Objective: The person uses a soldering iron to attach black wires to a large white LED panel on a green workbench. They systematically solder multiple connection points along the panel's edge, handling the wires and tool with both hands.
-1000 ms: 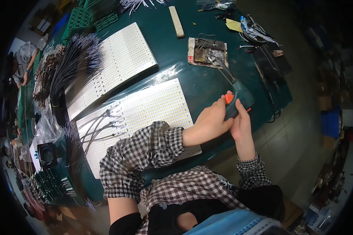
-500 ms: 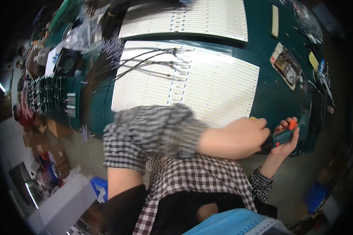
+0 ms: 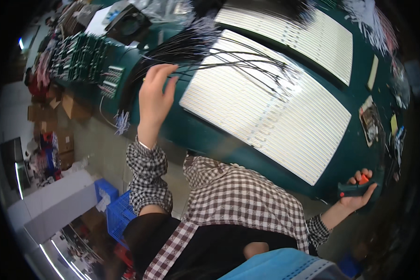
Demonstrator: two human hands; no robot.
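Note:
At the edge of a bundle of thin black wires (image 3: 142, 74), my left hand (image 3: 156, 95) is raised with thumb and fingers apart, nothing visible between them. In my right hand (image 3: 357, 198), near the table's right front edge, is a dark green handheld power tool (image 3: 352, 189) with an orange trigger; its working end cannot be made out. Between my hands lies a wide white panel of LED strips (image 3: 308, 135), turned at an angle on the green table. Several black wires with pale ends lie across its upper part.
A second white panel (image 3: 326, 42) lies behind the first. At the left stand stacked green circuit boards (image 3: 81, 56) and a black box-shaped thing (image 3: 128, 23). A stained flat pad (image 3: 369, 121) and a pale strip (image 3: 373, 72) lie at the right. A blue crate (image 3: 119, 214) stands below left.
My left hand has moved away from the power tool, over to the wires at the left, and its fingers have spread. My right hand still holds the tool. The view has turned.

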